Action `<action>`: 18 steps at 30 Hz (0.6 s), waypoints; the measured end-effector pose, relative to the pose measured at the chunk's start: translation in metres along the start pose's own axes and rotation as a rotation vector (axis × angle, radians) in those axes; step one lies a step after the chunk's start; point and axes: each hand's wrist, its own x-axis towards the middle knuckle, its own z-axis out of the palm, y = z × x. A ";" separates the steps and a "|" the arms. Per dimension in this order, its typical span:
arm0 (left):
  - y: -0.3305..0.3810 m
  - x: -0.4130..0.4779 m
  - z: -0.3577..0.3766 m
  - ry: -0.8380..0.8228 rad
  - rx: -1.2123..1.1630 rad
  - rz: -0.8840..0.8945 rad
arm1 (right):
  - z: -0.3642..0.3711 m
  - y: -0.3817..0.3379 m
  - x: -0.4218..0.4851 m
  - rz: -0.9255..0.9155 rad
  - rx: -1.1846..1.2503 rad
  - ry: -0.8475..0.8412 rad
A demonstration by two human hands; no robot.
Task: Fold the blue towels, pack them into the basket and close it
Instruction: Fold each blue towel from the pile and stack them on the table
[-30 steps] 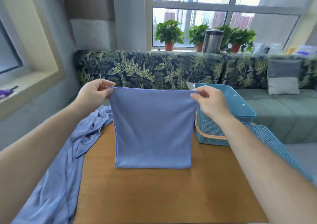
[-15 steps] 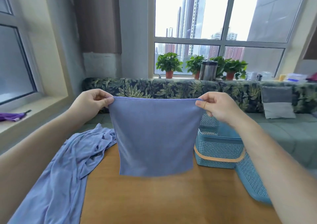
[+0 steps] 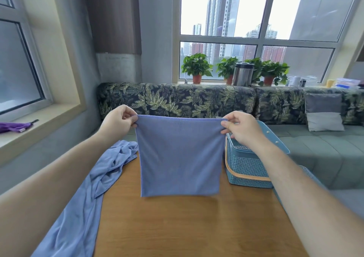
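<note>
A blue towel hangs flat in the air above the wooden table, folded to a square. My left hand pinches its top left corner and my right hand pinches its top right corner. Its lower edge hangs just above the tabletop. A second blue towel lies crumpled along the table's left edge and droops over it. The teal basket with an orange band stands open at the table's right side, partly behind my right arm. Its lid is tipped up behind it.
A leaf-patterned sofa runs behind the table, with a grey cushion on the right. Potted plants and a steel flask stand on the windowsill. A purple cloth lies on the left sill.
My hands have lifted the folded towel off the table, so it now hangs free. The camera has tilted upward, showing more of the window.
</note>
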 end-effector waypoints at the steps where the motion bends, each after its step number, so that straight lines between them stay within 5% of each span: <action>1: 0.001 0.000 -0.001 0.004 -0.003 0.004 | -0.001 -0.001 0.000 -0.011 0.008 0.011; 9: -0.018 -0.055 -0.007 -0.076 -0.078 -0.028 | -0.007 0.019 -0.050 -0.098 -0.130 -0.074; 18: -0.117 -0.175 0.027 -0.387 -0.058 -0.240 | 0.037 0.120 -0.156 0.188 0.066 -0.366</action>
